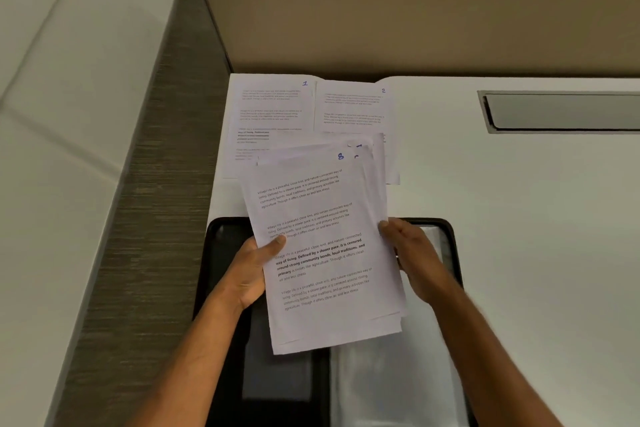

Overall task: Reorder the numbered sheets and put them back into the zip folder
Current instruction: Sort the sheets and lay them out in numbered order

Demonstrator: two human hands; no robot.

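Numbered sheets, page 8 on top, are gripped by left hand and right hand.

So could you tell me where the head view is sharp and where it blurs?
Head view: print on the held stack is readable; text on sheets 1 and 2 is too soft; the right hand and forearm smear slightly.

Bare bench open to the right of the sheets, partition wall closing off the far edge, recessed cable slot at far right, sheet 1 and sheet 2 covering the far-left corner, black zip folder filling the near space, left edge dropping to a side panel
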